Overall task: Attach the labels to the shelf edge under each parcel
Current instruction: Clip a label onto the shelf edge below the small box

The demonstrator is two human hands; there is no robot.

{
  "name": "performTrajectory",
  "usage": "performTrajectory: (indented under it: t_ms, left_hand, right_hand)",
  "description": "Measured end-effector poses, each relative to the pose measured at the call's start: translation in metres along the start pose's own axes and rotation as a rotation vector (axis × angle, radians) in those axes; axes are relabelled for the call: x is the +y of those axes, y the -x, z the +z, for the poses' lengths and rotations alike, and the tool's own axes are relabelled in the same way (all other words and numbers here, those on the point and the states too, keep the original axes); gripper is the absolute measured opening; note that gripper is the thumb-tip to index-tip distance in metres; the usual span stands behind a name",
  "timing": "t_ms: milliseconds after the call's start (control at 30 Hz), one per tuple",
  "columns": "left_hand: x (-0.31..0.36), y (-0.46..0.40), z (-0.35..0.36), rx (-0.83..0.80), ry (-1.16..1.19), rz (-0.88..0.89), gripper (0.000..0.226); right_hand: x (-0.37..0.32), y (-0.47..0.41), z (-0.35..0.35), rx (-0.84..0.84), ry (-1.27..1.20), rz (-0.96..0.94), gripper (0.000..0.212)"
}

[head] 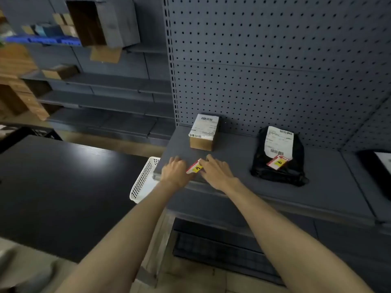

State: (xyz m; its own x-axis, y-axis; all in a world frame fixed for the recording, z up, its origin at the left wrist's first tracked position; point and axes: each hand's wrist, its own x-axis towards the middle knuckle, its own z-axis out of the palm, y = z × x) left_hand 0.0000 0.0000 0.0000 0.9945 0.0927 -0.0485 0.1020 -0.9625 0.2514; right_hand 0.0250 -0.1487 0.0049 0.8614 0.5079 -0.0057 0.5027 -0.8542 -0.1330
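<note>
A small cardboard parcel [203,132] with a white shipping slip stands at the left end of the grey shelf [330,187]. In front of it, at the shelf's front edge [275,203], a red, white and yellow label marked A [195,167] is pinched between my left hand [176,172] and my right hand [218,172]. Both hands rest on the shelf top by the edge. To the right lies a black bag parcel [279,166] with a white slip, and a second label [277,162] lies loose on top of it.
A white perforated basket [142,180] sits just left of the shelf, beside a dark table [63,187]. A pegboard wall [275,70] backs the shelf. Another dark parcel [378,161] shows at the far right edge. More grey shelving with boxes stands at the back left.
</note>
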Motion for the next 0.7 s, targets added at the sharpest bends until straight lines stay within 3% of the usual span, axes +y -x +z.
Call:
performTrajectory:
  t_ms: [267, 500, 700]
  left_hand:
    - [0.000, -0.034, 0.014, -0.040, 0.024, 0.013, 0.040]
    - [-0.004, -0.047, 0.009, -0.169, 0.078, 0.028, 0.048]
    - [-0.009, -0.044, 0.001, -0.054, 0.210, 0.132, 0.024]
  right_hand:
    - [0.012, -0.036, 0.012, -0.107, 0.059, -0.032, 0.033]
    - [0.021, -0.041, 0.010, -0.097, -0.089, -0.029, 0.017]
    - [0.020, -0.039, 0.004, -0.030, -0.257, 0.055, 0.019]
